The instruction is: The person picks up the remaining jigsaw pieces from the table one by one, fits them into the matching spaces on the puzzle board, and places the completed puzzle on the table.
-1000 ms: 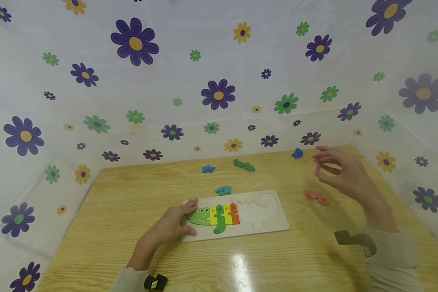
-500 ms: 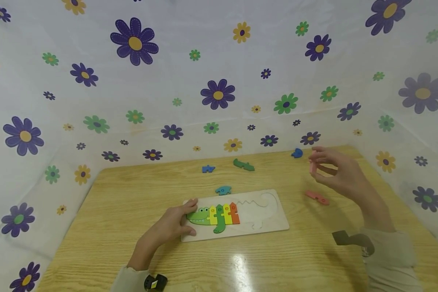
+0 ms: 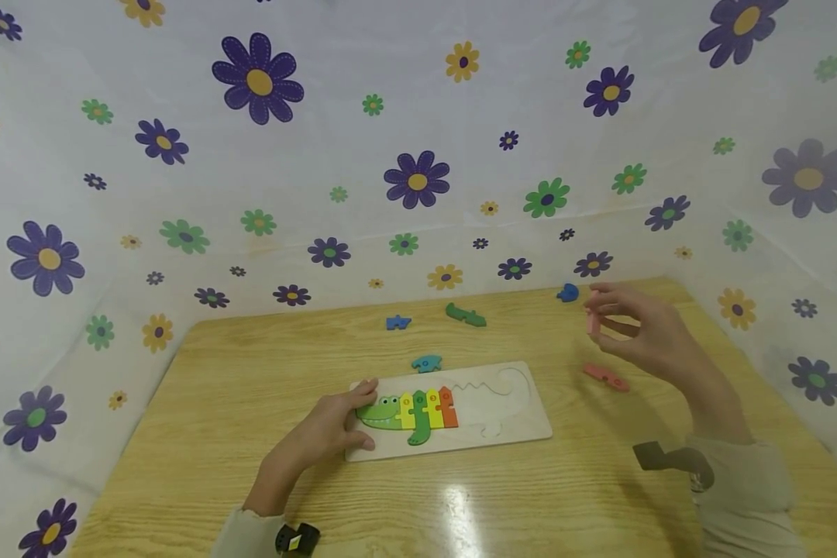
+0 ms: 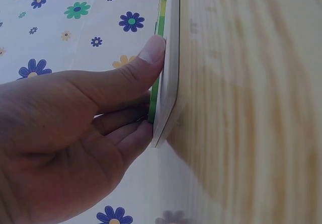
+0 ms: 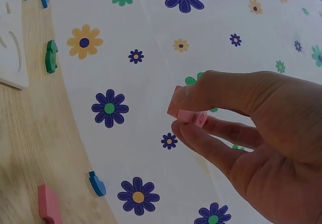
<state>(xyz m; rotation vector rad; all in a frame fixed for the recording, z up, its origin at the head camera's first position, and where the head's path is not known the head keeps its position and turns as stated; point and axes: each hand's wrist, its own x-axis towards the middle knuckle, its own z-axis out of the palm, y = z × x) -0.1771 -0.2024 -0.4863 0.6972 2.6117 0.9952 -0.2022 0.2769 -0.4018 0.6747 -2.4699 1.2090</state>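
A: Which of the hands is being seen nearer?

B: The left hand [image 3: 324,430]. It is being rested on one end of a pale puzzle board [image 3: 488,411], thumb and fingers spread apart over the near and far corners. Whether the board is also being clasped underneath cannot be told.

A: What is being carried by the board?

B: Beside those fingertips, a crocodile head piece [image 3: 380,416] is being followed rightward by a yellow piece [image 3: 408,403], a green legged piece [image 3: 420,422], another yellow piece [image 3: 432,403] and an orange piece [image 3: 449,411]. Toward the other hand, curved outlines are being shown.

A: And past that?

B: On the near side of the right hand [image 3: 647,333], a red piece [image 3: 606,377] is being borne by the bench [image 3: 251,380]. Just beyond the board, ahead of the left hand and rightward, a teal piece [image 3: 427,363] is being seen.

A: How is the right hand being used?

B: A pink piece [image 3: 591,322] is being pinched by thumb and fingertips, above the bench, well apart from the left hand.

A: Farther off?

B: Between the hands but beyond the board, a blue piece [image 3: 398,322] and a dark green piece [image 3: 466,315] are being displayed; left of the right hand's fingertips and beyond, a rounded blue piece [image 3: 568,293]. Behind everything, a flowered cloth [image 3: 349,147] is being hung.
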